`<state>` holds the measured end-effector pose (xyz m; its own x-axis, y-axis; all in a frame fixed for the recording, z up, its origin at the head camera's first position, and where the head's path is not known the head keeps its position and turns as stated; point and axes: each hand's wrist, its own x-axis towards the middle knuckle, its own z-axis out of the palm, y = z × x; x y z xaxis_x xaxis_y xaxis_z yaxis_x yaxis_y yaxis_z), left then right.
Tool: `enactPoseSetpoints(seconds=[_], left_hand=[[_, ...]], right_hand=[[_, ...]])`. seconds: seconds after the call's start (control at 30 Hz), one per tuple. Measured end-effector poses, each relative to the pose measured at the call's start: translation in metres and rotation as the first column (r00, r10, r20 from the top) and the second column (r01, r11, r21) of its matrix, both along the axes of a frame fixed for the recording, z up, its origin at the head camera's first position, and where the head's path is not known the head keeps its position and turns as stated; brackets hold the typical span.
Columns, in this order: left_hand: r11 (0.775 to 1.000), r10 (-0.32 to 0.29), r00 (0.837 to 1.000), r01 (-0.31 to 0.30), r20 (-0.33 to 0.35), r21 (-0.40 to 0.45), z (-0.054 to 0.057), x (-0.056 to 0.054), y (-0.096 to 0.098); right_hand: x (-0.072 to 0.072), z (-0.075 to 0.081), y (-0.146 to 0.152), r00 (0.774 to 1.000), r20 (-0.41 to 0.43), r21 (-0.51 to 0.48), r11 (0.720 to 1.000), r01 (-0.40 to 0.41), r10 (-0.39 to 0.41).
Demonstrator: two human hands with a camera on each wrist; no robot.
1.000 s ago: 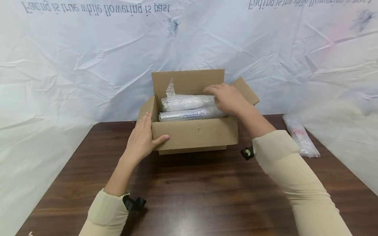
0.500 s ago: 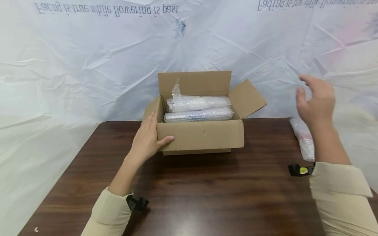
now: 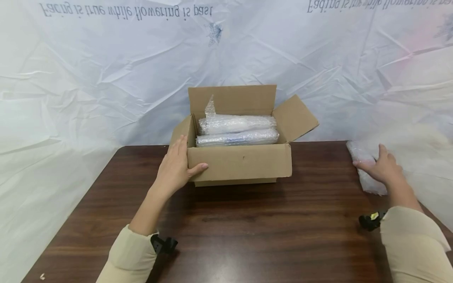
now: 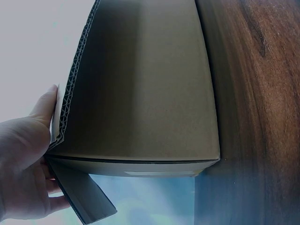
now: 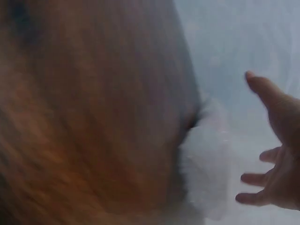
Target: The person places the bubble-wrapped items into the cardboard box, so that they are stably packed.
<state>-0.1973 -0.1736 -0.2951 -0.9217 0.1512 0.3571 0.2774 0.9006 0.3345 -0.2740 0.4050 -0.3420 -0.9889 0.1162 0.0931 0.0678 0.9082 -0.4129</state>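
Note:
An open cardboard box [image 3: 240,163] stands near the table's back edge. Inside lie two bubble-wrapped packages, the rear one [image 3: 237,124] with a wrap tail sticking up, and the front one [image 3: 237,137] showing some blue. My left hand [image 3: 172,169] rests against the box's front left corner, thumb along the front flap, straight fingers against the left flap. At the right, my right hand [image 3: 385,169] is spread over another bubble-wrapped package [image 3: 371,185] with a pinkish patch. The right wrist view shows that package [image 5: 206,164] blurred, apart from the spread fingers.
The box's right flap [image 3: 296,118] leans outward and its back flap [image 3: 231,98] stands up. Behind the brown wooden table [image 3: 247,236] hangs a creased white sheet [image 3: 148,78] with printed lettering. A tiny pale scrap [image 3: 43,276] lies at the lower left.
My right hand has left the box, swung right through the air and lowered over the wrapped package at the table's right. My left hand stays on the box corner.

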Motion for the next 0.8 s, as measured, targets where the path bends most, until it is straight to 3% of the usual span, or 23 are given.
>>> enactPoseSetpoints(seconds=[0.13,0.23,0.37,0.57,0.8], left_hand=[[1.000,-0.004,1.000,0.004,0.004,-0.006,0.000,0.000,0.001],[1.000,0.000,1.000,0.000,0.011,-0.007,0.001,0.000,0.001],[1.000,-0.001,1.000,0.001,0.018,-0.004,0.002,0.000,0.000],[1.000,-0.006,1.000,0.006,0.011,0.001,0.002,-0.001,0.000],[1.000,-0.003,1.000,0.003,0.011,0.003,0.001,0.000,-0.001]], right_hand=[[0.002,-0.018,0.005,0.993,0.119,0.035,0.999,0.000,-0.004],[0.003,-0.024,0.005,0.982,0.188,0.013,1.000,-0.009,0.007],[0.003,-0.027,0.003,0.970,0.240,-0.001,0.999,0.035,-0.034],[0.004,-0.026,0.003,0.971,0.225,0.030,0.997,0.072,-0.076],[0.006,-0.024,-0.001,0.992,0.071,-0.005,0.994,0.105,-0.105]])
